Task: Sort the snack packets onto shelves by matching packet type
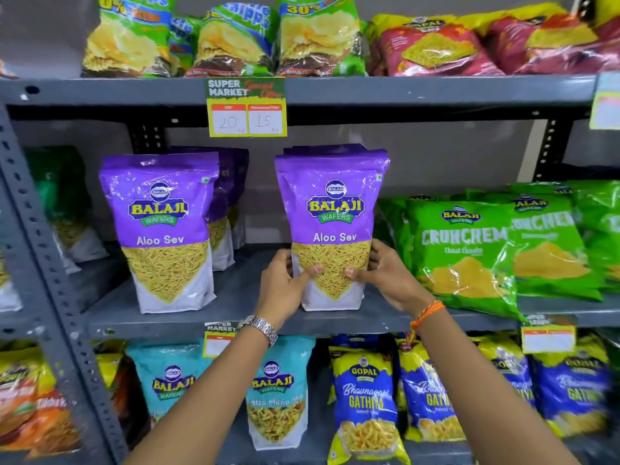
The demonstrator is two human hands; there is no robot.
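A purple Aloo Sev packet (332,209) stands upright on the middle shelf (235,297), more purple packets behind it. My left hand (285,283) grips its lower left side and my right hand (385,273) grips its lower right side, thumbs on the front. A second purple Aloo Sev packet (161,226) stands upright to the left, with more of the same behind it. Green Crunchem packets (469,250) lean at the right of the same shelf.
The top shelf holds green chips packets (231,38) and red packets (436,48). Below are teal Balaji packets (275,397), blue Gopal Gathiya packets (365,401) and orange packets (33,414). A price tag (247,109) hangs from the upper shelf edge. A grey upright post (43,250) stands at left.
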